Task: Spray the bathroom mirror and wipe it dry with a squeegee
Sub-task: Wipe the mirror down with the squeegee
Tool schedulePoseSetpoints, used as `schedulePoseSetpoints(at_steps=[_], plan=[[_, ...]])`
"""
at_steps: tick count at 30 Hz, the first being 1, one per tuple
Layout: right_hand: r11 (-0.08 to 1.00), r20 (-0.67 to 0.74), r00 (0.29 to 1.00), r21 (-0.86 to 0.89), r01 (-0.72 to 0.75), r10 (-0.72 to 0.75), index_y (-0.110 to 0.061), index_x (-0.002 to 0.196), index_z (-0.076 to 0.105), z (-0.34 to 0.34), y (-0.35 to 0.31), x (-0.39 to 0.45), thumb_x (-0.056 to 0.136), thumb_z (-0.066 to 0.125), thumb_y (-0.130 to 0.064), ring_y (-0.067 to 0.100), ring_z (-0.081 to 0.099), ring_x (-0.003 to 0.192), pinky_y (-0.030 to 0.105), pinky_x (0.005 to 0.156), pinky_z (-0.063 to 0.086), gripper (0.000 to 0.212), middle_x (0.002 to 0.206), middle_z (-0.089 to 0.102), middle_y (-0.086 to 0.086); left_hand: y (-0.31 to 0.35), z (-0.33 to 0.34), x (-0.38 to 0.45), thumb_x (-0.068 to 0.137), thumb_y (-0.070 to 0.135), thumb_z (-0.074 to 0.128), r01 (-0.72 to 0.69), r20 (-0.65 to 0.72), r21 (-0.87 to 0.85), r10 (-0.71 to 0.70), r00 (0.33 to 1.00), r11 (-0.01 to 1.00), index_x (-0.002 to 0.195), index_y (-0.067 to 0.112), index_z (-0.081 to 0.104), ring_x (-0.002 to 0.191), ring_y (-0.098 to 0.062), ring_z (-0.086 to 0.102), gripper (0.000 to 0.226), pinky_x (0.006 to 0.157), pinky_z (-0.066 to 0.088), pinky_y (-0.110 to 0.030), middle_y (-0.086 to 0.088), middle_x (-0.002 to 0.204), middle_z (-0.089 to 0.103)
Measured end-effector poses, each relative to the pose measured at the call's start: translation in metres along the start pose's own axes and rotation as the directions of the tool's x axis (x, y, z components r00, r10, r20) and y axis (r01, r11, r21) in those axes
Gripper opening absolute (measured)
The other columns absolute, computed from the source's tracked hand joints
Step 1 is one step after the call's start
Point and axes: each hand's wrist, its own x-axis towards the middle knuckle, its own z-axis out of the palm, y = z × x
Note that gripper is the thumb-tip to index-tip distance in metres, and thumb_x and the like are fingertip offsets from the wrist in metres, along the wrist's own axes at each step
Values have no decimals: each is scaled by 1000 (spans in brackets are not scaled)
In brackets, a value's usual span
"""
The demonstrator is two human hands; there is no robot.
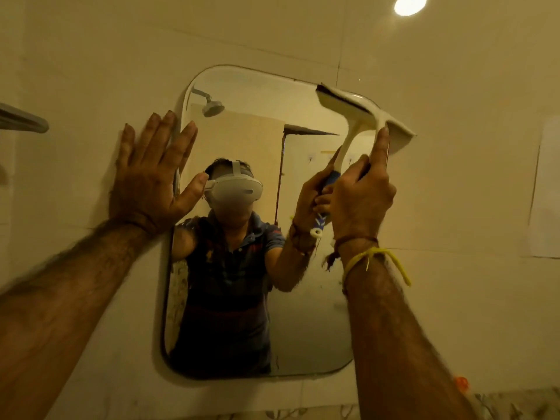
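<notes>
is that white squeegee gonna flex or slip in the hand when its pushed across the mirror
The squeegee looks like moulded plastic with a thin neck, so probably light and fairly stiff, with only the blade edge giving. The right hand grips its blue handle with the index finger laid up toward the head, which should limit twisting. On the mirror it may skid if the glass is wet.

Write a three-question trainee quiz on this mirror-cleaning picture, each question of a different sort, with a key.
1. True or false: the white plastic squeegee sits at the top right corner of the rounded rectangular wall mirror.
2. Which hand holds the squeegee? A left, B right.
3. Fill in: the left hand rests flat, fingers ____, across the mirror's left edge.

Key: 1 true. 2 B, the right hand. 3 spread.
</notes>
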Motion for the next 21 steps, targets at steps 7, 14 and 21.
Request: schedulePoseSetpoints(at_steps=[7, 14, 21], plan=[[998, -10, 998, 14, -54, 54, -24, 154, 29, -6, 9, -49, 100, 37, -27, 20, 55, 56, 34, 58, 56, 55, 64, 54, 4, 3, -4, 1, 97, 60, 36, 10, 10, -3, -10, 1000, 1000, 162, 22, 25, 157, -28, 16, 77, 126, 7, -57, -11, 168, 22], [995, -45, 994, -9, -96, 96, -27, 154, 28, -2, 5, -52, 99, 33, -32, 19, 58, 53, 34, 56, 58, 55, 63, 56, 1, 2, -1, -1, 97, 61, 35, 6, 1, -15, -6, 1000, 1000, 162, 23, 24, 157, -28, 16, 76, 127, 6, -56, -11, 168, 23], [995, -77, 992, 17, -94, 95, -27, 153, 29, 3, 2, -49, 100, 37, -29, 12, 58, 52, 25, 53, 57, 54, 60, 52, -10, -1, 2, -1, 97, 59, 38, 3, -18, -16, -3, 1000, 1000, 163, 26, 22, 158, -25, 15, 75, 128, 5, -53, -8, 169, 21]])
